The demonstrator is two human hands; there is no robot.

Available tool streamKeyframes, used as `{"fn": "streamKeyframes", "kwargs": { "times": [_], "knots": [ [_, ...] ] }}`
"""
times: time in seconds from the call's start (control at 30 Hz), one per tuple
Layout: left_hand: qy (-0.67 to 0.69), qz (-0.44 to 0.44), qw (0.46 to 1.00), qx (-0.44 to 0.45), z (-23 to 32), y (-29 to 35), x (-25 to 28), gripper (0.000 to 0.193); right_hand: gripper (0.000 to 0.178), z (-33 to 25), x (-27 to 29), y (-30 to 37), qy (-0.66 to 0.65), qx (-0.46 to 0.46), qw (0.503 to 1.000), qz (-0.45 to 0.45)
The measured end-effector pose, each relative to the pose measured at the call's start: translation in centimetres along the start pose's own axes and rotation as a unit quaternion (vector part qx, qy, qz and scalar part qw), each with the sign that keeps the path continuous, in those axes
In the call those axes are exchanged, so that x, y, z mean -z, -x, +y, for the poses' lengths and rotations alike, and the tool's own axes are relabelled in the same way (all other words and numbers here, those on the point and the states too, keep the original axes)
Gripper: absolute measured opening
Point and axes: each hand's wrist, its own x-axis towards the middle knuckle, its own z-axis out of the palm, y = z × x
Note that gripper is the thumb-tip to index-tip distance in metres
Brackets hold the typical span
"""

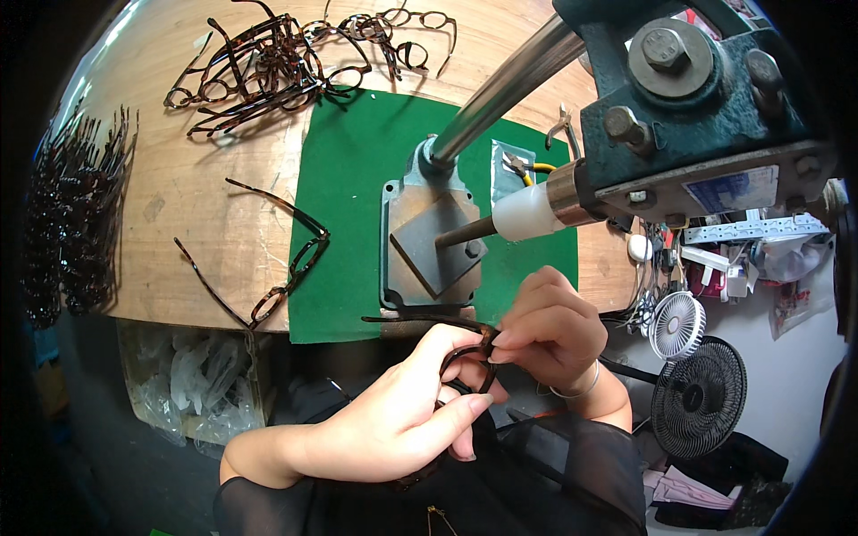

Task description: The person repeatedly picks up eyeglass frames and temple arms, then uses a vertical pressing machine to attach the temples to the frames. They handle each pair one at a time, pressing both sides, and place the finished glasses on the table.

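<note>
My left hand [393,406] is closed around a dark tortoiseshell eyeglass frame [420,319], near the table's front edge. One temple of the frame sticks out to the left over the fingers, and a round rim shows between thumb and forefinger. At the hinge corner, thumb and fingers of my right hand [554,322] are pinched against the frame. Whether a tiny part lies between those fingertips is hidden. Just beyond both hands stands a green bench press [429,286] with a square metal plate and a rod reaching down to it.
A second eyeglass frame [295,263] lies unfolded on the wood, left of the green mat [340,232]. More frames are heaped [277,67] at the back, with a dense stack [80,223] far left. Yellow-handled pliers [518,168] lie right of the press; fans [699,396] stand lower right.
</note>
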Motion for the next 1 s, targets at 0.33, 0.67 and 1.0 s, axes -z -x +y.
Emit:
{"fn": "streamKeyframes", "kwargs": {
  "times": [0.33,0.67,1.0],
  "knots": [
    [-0.001,0.006,1.0,-0.018,-0.2,-0.1,-0.1,0.044,0.018,0.3,-0.5,0.4,-0.019,-0.038,0.999,0.017],
    [-0.016,0.018,0.999,-0.039,-0.4,0.0,-0.2,0.044,0.032,0.1,-1.1,1.6,-0.288,-0.203,0.936,-0.007],
    [0.013,0.05,0.997,-0.056,0.6,-0.7,-0.6,0.043,0.055,0.2,-1.2,0.2,-0.432,-0.237,0.867,-0.079]
  ]
}}
